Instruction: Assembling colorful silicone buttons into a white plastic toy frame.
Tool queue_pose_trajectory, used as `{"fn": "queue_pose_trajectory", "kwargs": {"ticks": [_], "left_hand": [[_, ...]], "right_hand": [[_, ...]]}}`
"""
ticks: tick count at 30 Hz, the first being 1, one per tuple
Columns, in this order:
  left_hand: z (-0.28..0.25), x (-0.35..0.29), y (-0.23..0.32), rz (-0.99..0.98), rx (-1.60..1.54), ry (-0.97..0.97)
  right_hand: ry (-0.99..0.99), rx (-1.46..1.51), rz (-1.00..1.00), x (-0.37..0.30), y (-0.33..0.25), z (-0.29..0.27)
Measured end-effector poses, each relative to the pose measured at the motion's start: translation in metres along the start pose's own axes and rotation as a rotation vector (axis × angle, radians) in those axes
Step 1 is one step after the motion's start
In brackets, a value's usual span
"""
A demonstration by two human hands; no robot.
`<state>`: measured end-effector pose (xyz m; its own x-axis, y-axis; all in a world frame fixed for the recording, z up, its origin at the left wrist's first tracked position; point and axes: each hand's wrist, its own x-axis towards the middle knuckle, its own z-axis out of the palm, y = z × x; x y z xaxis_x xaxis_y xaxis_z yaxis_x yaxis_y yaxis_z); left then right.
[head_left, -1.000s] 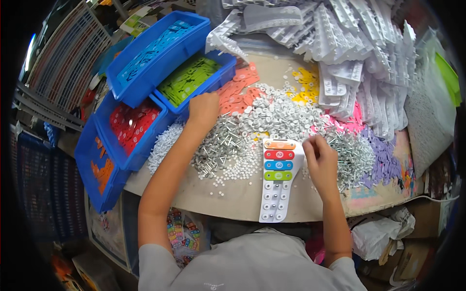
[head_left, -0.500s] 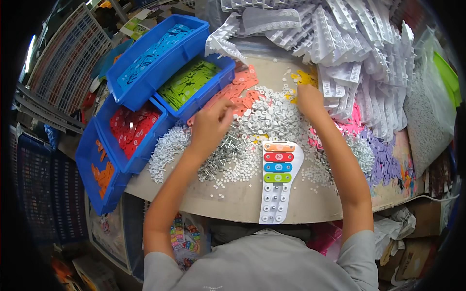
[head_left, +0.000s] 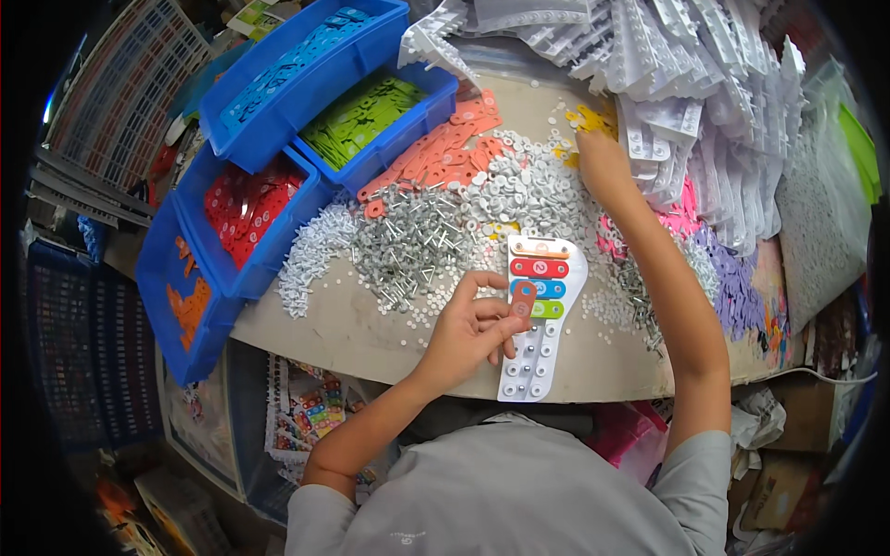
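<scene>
My left hand [head_left: 468, 334] is closed, pinching a coral plastic strip [head_left: 523, 300] between thumb and fingers. It is held over a white plastic board [head_left: 562, 326] with rows of round pegs, lying near the table's front edge. Across the upper part of that board lie an orange strip [head_left: 541, 249], a red strip [head_left: 539, 269], a blue strip [head_left: 549, 288] and a green strip [head_left: 551, 309]; the coral one partly covers the blue and green. Farther off, my right hand [head_left: 601, 157] reaches down to a small heap of yellow strips [head_left: 591, 120]; its fingertips are hidden.
Mid-table hold heaps of white caps [head_left: 533, 197], metal pins [head_left: 408, 246] and coral strips [head_left: 443, 156]. Blue bins [head_left: 315, 153] of coloured strips stand at left. White boards [head_left: 667, 56] are stacked far right, above purple strips [head_left: 728, 283] and a clear bag [head_left: 820, 204].
My left hand has come from the coral heap toward me, bringing a coral strip over the white board. My right hand stays by the yellow strips. The whole view has shifted slightly.
</scene>
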<state>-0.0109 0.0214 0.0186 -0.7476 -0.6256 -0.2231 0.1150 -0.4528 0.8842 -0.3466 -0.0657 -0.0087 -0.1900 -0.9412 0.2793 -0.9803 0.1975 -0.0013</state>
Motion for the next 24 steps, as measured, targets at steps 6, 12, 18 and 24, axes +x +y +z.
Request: {"fn": "queue_pose_trajectory", "kwargs": {"ticks": [6, 12, 18, 24], "left_hand": [[0.001, 0.0, -0.002, 0.189, 0.563, 0.027], [0.009, -0.001, -0.008, 0.335, 0.779, 0.13], [0.008, 0.006, -0.017, 0.418, 1.016, 0.176], [0.011, 0.01, -0.032, 0.436, 1.07, 0.215]], "right_hand": [[0.28, 0.209, 0.1, -0.033, -0.005, -0.052], [0.183, 0.974, 0.416, -0.144, -0.045, -0.113], [-0.022, 1.387, 0.797, -0.242, -0.065, -0.104], [-0.09, 1.46, 0.857, -0.263, -0.08, -0.107]]}}
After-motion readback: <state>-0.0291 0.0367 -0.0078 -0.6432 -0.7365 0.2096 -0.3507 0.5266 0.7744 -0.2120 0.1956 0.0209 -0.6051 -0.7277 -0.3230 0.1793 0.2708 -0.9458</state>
